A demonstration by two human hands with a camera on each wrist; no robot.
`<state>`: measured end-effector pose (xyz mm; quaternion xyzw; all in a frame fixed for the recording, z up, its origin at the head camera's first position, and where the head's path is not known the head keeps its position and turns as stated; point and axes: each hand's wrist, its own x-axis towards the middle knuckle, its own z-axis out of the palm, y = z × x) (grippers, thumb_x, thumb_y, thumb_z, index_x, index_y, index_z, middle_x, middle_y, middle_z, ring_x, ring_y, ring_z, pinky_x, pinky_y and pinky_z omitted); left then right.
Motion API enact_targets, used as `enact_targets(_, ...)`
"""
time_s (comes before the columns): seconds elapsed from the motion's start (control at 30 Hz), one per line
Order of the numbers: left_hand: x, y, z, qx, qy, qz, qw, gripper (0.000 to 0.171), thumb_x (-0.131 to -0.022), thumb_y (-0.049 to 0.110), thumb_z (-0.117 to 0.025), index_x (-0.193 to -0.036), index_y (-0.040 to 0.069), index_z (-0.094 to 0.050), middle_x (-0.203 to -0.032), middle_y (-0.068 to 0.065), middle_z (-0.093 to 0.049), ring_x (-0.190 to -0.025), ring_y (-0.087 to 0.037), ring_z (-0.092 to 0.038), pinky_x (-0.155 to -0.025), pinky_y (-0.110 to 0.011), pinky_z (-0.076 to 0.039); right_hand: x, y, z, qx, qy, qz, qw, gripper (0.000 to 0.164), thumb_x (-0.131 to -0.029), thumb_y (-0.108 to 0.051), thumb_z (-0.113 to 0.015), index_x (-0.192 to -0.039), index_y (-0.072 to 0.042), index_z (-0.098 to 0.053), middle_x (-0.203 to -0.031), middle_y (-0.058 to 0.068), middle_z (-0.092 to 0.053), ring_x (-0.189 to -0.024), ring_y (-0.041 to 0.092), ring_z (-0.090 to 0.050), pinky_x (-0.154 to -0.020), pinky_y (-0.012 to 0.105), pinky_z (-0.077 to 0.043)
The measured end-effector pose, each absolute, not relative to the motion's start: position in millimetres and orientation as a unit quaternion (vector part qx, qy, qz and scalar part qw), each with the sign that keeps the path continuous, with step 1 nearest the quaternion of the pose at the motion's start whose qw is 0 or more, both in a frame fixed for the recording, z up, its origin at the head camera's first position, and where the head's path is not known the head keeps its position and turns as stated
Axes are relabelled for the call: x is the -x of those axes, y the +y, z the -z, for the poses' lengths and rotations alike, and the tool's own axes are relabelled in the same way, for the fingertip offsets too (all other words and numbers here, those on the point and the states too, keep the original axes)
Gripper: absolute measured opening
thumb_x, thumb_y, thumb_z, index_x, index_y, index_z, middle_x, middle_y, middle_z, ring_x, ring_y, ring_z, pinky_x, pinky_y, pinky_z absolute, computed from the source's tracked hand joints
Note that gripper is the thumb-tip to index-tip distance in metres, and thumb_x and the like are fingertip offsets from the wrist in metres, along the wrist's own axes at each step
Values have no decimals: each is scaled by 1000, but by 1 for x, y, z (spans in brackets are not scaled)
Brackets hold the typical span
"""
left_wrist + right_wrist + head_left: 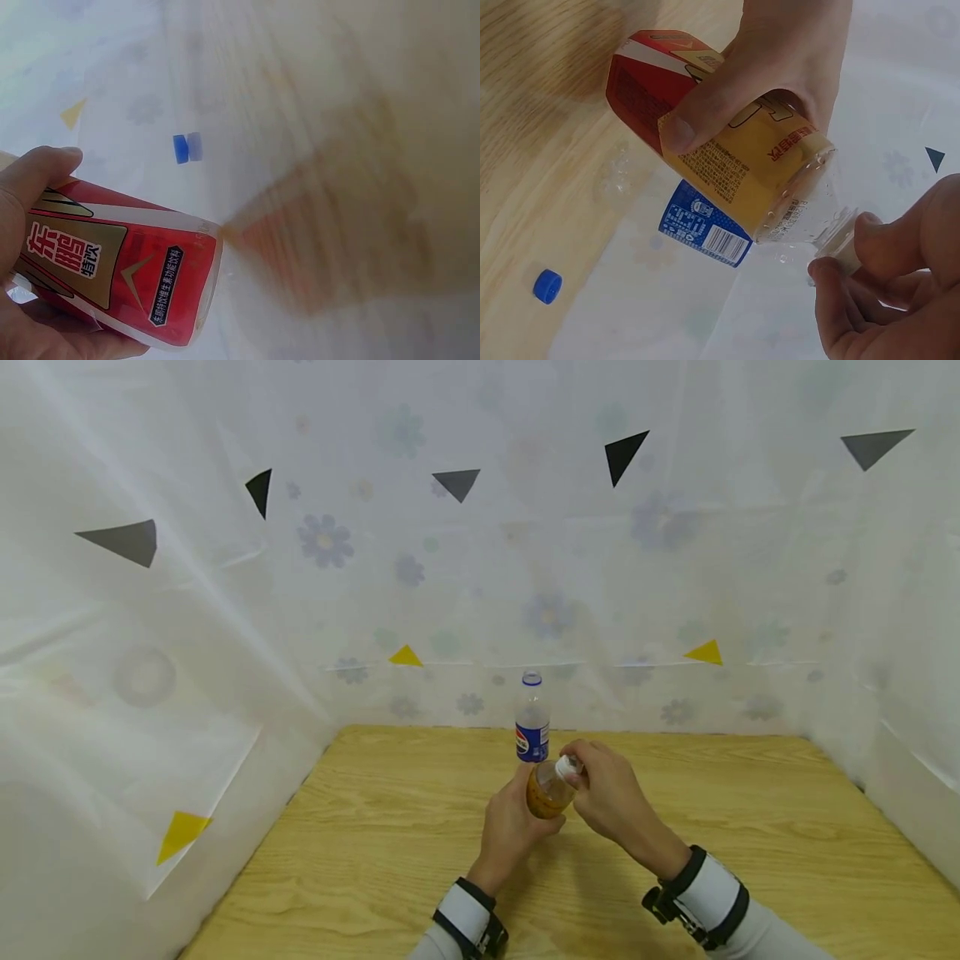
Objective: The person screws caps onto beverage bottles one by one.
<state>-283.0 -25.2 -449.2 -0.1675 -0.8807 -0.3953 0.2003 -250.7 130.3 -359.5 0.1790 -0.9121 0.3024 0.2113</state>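
A clear drink bottle (pixel 550 792) with a red and gold label (pixel 142 262) is gripped round its body by my left hand (pixel 512 827). It is tilted, its neck pointing toward my right hand (pixel 611 793). Thumb and fingers of that right hand pinch the white cap (pixel 846 251) at the bottle's neck. Amber colour shows in the lower part of the bottle in the head view, and drops cling inside its shoulder. Just behind stands an uncapped clear bottle with a blue Pepsi label (pixel 532 741), upright on the wooden table (pixel 405 827).
A loose blue bottle cap (pixel 547 286) lies on the table, also visible in the left wrist view. White flowered sheeting (pixel 480 585) hangs behind the table and along both sides, with black, grey and yellow triangles on it.
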Motion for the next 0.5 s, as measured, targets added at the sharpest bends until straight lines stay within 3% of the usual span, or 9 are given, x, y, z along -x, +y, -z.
enact_targets(0.5,283,-24,450,168,-885,387,199,74,-71,24,-93,-135,20,-55,-114,-1,-73,-98,-16,-70,-82,-32,-57,255,127,364,-164,-914,-286,238,11,-90,-5,-71,-94,-2,-62,-84,9,-61,-72,19,-55,-62,35,-48)
